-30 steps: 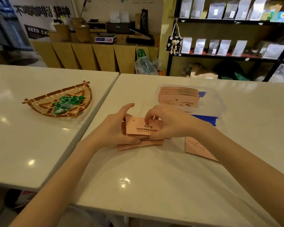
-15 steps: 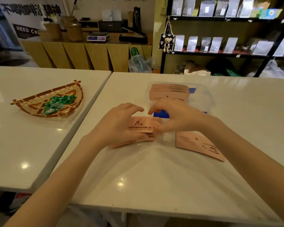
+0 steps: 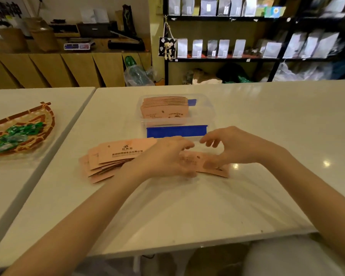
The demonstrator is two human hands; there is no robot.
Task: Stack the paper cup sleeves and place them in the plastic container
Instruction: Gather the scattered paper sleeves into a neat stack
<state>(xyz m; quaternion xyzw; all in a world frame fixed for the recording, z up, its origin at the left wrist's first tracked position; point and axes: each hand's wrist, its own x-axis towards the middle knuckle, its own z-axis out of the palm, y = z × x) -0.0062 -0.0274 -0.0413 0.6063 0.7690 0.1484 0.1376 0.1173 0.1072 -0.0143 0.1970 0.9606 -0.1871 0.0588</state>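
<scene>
A fanned pile of pink paper cup sleeves [image 3: 116, 158] lies on the white table, left of my hands. One single sleeve [image 3: 211, 166] lies flat to its right. My left hand [image 3: 163, 158] hovers with bent fingers over that sleeve's left end. My right hand [image 3: 233, 146] is spread above its right part, thumb resting on it. Neither hand has lifted it. Behind my hands stands a clear plastic container [image 3: 208, 110] with a blue clip [image 3: 176, 131] on its near side. A row of sleeves [image 3: 163, 110] stands on edge in its left half.
A woven tray of green wrapped sweets [image 3: 18, 134] sits on the neighbouring table at left, across a narrow gap [image 3: 76, 124]. The table's near edge [image 3: 187, 248] is close to me. Shelves with pouches [image 3: 227, 48] and a wooden counter [image 3: 68, 68] stand behind the table.
Both hands have left the fanned pile and moved right onto the single sleeve. The pile now lies uncovered, and the view has shifted right.
</scene>
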